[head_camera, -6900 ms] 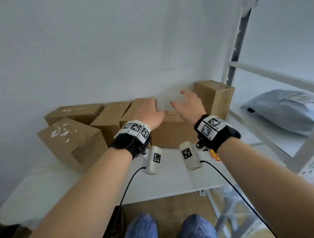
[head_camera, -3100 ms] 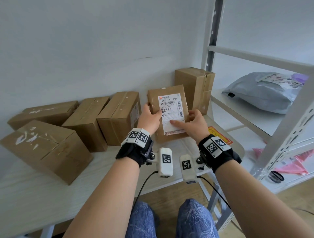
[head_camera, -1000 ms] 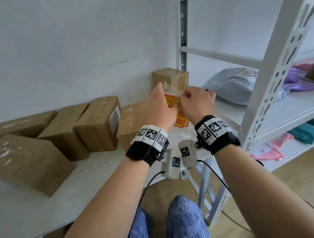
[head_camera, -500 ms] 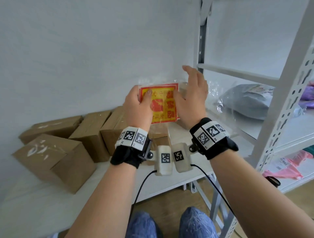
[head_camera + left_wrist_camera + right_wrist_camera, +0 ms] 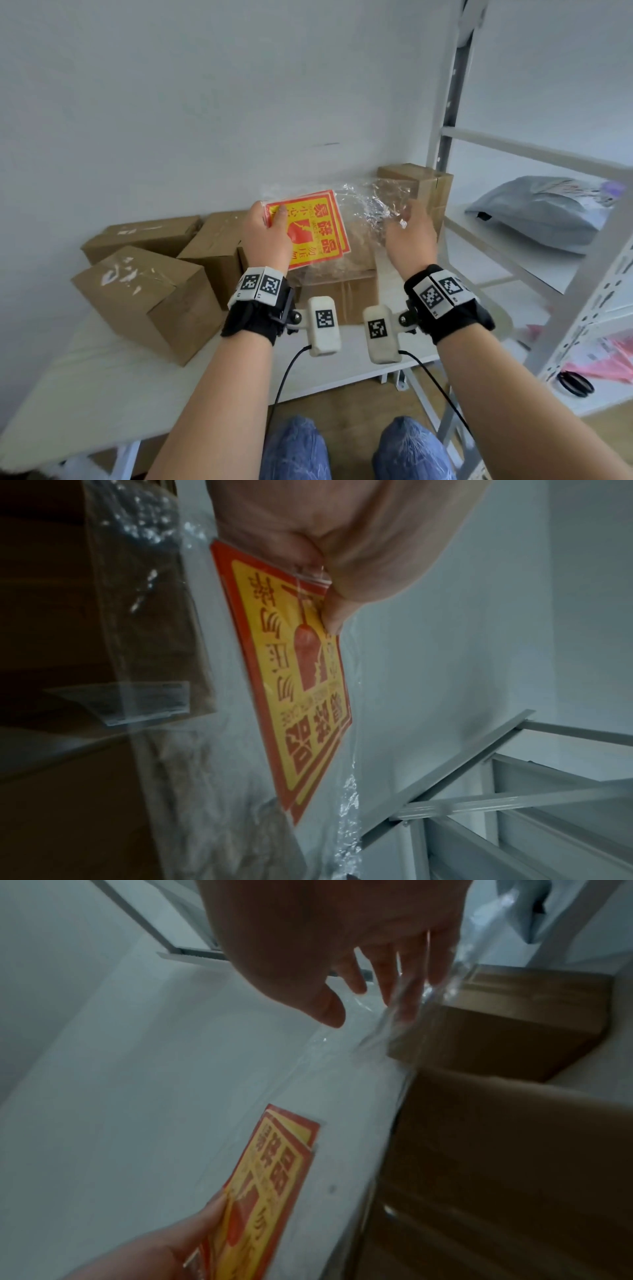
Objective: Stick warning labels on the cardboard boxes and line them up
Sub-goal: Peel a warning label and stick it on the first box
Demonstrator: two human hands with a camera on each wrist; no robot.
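Observation:
My left hand (image 5: 279,219) pinches a small stack of red-and-yellow warning labels (image 5: 311,229) at its corner, thumb on top; the pinch (image 5: 325,607) and the labels (image 5: 304,696) show in the left wrist view. A crumpled clear plastic bag (image 5: 371,209) hangs around the labels. My right hand (image 5: 407,226) is apart from the labels, to their right, fingers straight (image 5: 407,988) against the plastic film (image 5: 394,1037). Several cardboard boxes stand on the table below: a big one (image 5: 147,294) front left, one (image 5: 342,294) under my hands, one (image 5: 424,188) upright at the back.
The white table (image 5: 102,394) runs along a white wall. A grey metal rack (image 5: 442,161) stands at the right, with a grey mailing bag (image 5: 544,212) on its shelf and a black tape roll (image 5: 575,383) lower down. My knees are below the table edge.
The labels have come down and tilted. My right hand has let go of them and moved right, drawing the plastic bag out sideways.

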